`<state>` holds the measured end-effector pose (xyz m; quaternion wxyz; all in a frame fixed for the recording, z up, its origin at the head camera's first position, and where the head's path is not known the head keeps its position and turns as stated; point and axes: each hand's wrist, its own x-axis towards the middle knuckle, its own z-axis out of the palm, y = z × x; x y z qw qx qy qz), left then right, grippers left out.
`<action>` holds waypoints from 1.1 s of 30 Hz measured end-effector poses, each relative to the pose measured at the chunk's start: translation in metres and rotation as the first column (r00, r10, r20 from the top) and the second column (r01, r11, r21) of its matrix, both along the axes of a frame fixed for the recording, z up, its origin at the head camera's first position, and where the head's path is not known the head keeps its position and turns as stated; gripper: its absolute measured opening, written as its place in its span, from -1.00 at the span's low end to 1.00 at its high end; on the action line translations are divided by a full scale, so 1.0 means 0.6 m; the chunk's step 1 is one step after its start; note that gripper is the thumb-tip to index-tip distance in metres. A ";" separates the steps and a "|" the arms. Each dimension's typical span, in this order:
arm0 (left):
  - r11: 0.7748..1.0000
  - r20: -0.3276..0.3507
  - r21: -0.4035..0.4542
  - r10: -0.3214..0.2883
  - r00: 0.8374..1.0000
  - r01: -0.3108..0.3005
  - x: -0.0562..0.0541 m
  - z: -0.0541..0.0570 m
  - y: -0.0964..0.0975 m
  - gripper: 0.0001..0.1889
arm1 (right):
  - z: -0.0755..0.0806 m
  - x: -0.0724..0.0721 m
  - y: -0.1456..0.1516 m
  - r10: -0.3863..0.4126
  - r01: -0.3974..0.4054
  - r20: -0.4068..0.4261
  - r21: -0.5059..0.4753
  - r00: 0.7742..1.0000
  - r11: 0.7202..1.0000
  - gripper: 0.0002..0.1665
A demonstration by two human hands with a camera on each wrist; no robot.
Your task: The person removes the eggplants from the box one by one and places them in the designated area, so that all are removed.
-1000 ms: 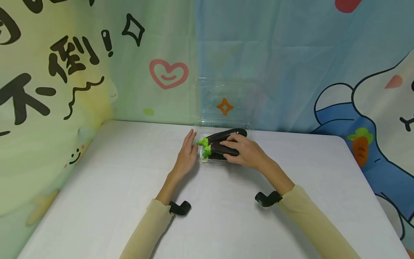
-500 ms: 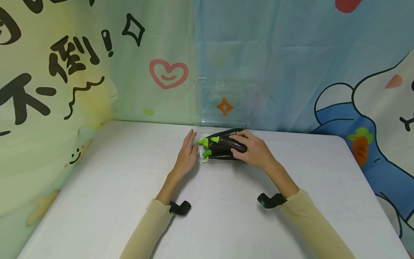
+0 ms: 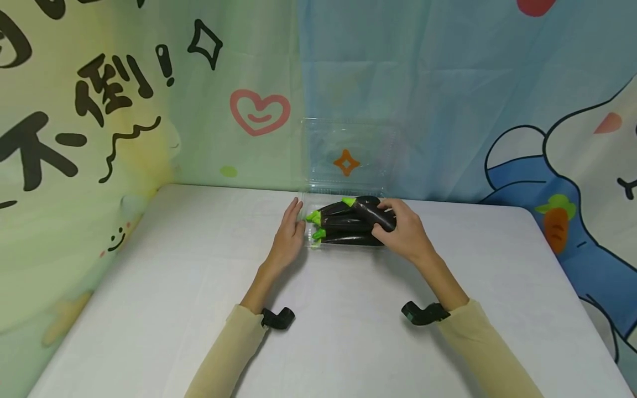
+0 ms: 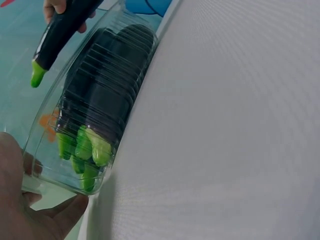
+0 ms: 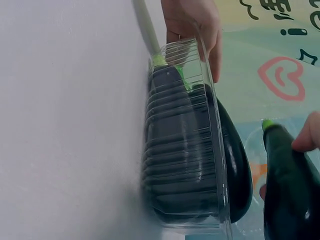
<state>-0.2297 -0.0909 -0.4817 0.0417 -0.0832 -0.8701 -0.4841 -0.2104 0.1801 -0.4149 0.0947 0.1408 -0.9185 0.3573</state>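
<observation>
My right hand (image 3: 409, 233) grips an eggplant (image 3: 370, 213) by its thick end, thumb and fingers round its sides. Its green stem points up and left, above several other dark eggplants (image 3: 348, 237). These lie side by side, stems to the left, in a clear plastic container (image 5: 218, 145) with ribbed walls. In the left wrist view the held eggplant stands apart from the container. At the container's left end my left hand (image 3: 288, 236) rests with fingers straight, touching the end wall. The hinged clear lid (image 3: 370, 135) stands raised at the back.
A white-covered table (image 3: 348, 331) bears the container near its back edge. Right behind hangs a printed cloth (image 3: 438, 99) with cartoon drawings. Black cameras are strapped to both wrists, at the cuffs of light sleeves (image 3: 229, 348).
My right hand has lifted the eggplant from among the others and moved it rightward, its stem swinging upward. My left hand stays at the container's left end.
</observation>
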 end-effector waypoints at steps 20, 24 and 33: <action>1.000 -0.011 0.006 0.000 1.000 0.000 -0.001 -0.002 0.000 -0.45 | -0.020 0.017 0.037 -0.367 0.325 -0.108 -0.285 0.924 0.902 -0.56; 1.000 -0.009 0.000 -0.001 1.000 0.001 -0.001 -0.004 0.000 -0.45 | -0.025 0.014 0.042 -0.418 0.380 -0.076 -0.296 0.905 0.876 -0.54; 1.000 -0.008 0.008 0.001 1.000 -0.001 -0.001 -0.004 0.000 -0.45 | -0.039 0.011 0.052 -0.451 0.425 -0.037 -0.272 0.892 0.863 -0.51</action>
